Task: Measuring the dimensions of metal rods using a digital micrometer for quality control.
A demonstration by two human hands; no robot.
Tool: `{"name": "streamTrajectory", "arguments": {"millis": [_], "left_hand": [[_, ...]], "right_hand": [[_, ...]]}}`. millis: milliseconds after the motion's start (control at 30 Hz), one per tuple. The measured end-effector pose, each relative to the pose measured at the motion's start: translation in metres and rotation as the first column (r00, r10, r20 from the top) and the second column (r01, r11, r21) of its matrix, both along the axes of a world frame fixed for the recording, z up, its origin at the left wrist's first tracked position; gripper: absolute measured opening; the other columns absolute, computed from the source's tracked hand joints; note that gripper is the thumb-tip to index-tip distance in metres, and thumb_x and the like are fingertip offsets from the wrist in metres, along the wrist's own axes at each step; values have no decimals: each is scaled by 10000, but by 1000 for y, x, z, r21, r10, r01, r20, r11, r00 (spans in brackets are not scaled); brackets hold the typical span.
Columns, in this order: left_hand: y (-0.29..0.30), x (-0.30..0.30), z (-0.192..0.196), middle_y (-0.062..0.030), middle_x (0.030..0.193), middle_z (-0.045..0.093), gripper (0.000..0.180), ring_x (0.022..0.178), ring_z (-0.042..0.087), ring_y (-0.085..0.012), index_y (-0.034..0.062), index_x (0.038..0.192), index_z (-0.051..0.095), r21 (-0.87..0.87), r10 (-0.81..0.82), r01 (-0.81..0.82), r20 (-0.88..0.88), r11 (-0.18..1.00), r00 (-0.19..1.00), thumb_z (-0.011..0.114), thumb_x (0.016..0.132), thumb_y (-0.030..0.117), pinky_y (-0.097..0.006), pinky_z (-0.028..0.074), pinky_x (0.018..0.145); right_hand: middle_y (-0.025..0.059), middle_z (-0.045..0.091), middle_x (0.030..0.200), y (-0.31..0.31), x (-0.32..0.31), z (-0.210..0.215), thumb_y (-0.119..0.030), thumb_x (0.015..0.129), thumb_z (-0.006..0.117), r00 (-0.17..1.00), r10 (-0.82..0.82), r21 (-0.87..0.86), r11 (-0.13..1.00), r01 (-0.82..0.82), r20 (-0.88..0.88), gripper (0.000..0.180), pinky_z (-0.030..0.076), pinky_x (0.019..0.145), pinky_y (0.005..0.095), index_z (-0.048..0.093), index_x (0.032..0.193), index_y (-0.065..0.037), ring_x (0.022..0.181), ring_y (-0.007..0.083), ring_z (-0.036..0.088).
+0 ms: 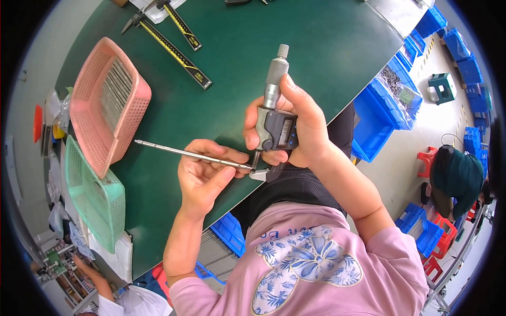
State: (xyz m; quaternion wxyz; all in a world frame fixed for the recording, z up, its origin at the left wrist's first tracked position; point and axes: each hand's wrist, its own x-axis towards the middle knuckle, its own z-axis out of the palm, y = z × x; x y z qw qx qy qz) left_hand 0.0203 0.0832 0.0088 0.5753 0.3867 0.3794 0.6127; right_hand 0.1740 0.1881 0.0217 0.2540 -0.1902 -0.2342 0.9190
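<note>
My left hand (205, 171) pinches a thin metal rod (184, 153) between thumb and fingers. The rod's right end lies at the measuring jaws of a digital micrometer; whether both faces touch it I cannot tell. My right hand (300, 118) is wrapped round the grey micrometer (279, 129), its thumb up beside the thimble. The micrometer's small display faces up, and its frame curves down towards my waist. To the left, a pink perforated basket (113, 152) holds several similar metal rods (117, 92).
A green basket (95, 197) adjoins the pink one. Two calipers (174, 55) lie on the green table (295, 26) at the far left. Blue bins (374, 137) stand beyond the table's right edge. Another person's arm (96, 276) shows at lower left; a person in dark clothes (456, 176) is at right.
</note>
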Motion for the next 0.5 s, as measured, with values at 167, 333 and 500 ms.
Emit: {"name": "streamTrajectory", "arguments": {"millis": [167, 333, 500], "left_hand": [[3, 2, 1, -234, 869, 569, 222, 762, 601, -236, 10, 923, 404, -3, -3, 4, 20, 1000, 1000, 515, 752, -77, -303, 507, 670], [4, 0, 0, -238, 869, 568, 218, 760, 600, -235, 16, 907, 399, 12, -9, 9, 27, 1000, 1000, 518, 751, -78, -308, 508, 671], [4, 2, 1, -227, 849, 572, 216, 749, 600, -222, 15, 899, 392, 12, 10, -10, 23, 1000, 1000, 521, 752, -76, -298, 511, 666]], "right_hand": [[132, 554, 611, 2, 2, -1, -585, 780, 330, 1000, 10, -37, 999, -11, -20, 628, 340, 321, 219, 537, 766, 8, 355, 137, 433], [160, 551, 643, 4, 0, -1, -582, 790, 295, 999, 18, -60, 998, -20, -42, 653, 340, 327, 218, 524, 796, 29, 382, 145, 447], [201, 539, 664, 4, -1, -4, -534, 833, 217, 997, 9, -66, 998, -14, -77, 640, 330, 300, 214, 510, 818, 35, 312, 150, 364]]}}
